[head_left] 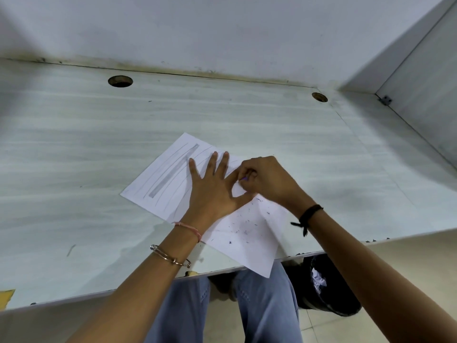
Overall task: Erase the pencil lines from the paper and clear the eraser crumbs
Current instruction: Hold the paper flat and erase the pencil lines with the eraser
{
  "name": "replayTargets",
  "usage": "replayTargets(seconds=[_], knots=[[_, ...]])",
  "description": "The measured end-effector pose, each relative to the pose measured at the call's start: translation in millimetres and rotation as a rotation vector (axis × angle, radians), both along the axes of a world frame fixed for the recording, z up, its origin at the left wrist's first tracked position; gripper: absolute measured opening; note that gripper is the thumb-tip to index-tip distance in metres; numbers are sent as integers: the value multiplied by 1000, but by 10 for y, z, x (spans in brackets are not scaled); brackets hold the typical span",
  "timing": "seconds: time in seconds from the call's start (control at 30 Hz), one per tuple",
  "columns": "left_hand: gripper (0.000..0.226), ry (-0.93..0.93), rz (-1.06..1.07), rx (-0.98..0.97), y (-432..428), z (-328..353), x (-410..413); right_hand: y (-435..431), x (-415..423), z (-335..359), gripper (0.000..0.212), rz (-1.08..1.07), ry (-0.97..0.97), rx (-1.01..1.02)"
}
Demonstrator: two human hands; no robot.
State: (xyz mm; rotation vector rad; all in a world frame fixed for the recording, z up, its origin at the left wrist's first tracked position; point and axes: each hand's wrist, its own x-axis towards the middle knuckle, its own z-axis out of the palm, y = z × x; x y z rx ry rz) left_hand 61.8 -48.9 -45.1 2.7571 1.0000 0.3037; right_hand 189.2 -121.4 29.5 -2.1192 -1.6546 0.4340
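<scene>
Left hand (pixel 212 191) lies flat on the paper (pixel 247 253), fingers (pixel 214 164) straight and spread, pinning it to the desk (pixel 74 144). Right hand (pixel 264 179) is curled tight, pinching a small eraser (pixel 244 179), mostly hidden, just beside the left thumb. Best bet here is short strokes away from the pinning hand so the sheet can't buckle. Pencil lines (pixel 173 172) on the far left are not yet rubbed out. Crumbs (pixel 244 226) dot the near half, whose corner overhangs the desk edge.
</scene>
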Motion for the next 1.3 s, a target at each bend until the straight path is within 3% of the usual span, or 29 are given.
replayTargets(seconds=[0.13, 0.3, 0.47, 0.6, 0.7, 0.9, 1.0, 1.1, 1.2, 1.3], knots=[[82, 24, 1, -35, 12, 20, -4, 37, 279, 32, 8, -173, -21, 69], [86, 6, 6, 12, 4, 7, -5, -11, -8, -40, 7, -37, 11, 45], [79, 10, 1, -40, -3, 51, -20, -2, 499, 11, 10, -294, -36, 46], [79, 28, -3, -25, 5, 26, -13, 18, 243, 51, 7, -217, 40, 133], [79, 24, -5, -24, 6, 28, -6, -49, 96, -39, 8, -129, 70, 88], [80, 19, 1, -36, 2, 35, -25, -45, 532, 30, 9, -328, -52, 71], [80, 49, -4, -16, 7, 40, -13, 12, 204, 82, 7, -196, -11, 195], [80, 32, -3, -9, -3, 36, -8, -5, -10, -75, 5, -38, 13, 80], [79, 33, 2, -44, 11, 31, -13, -12, 265, -123, 6, -179, 19, 123], [80, 39, -3, -49, 3, 52, -34, 28, 515, -66, 8, -280, -137, 33]])
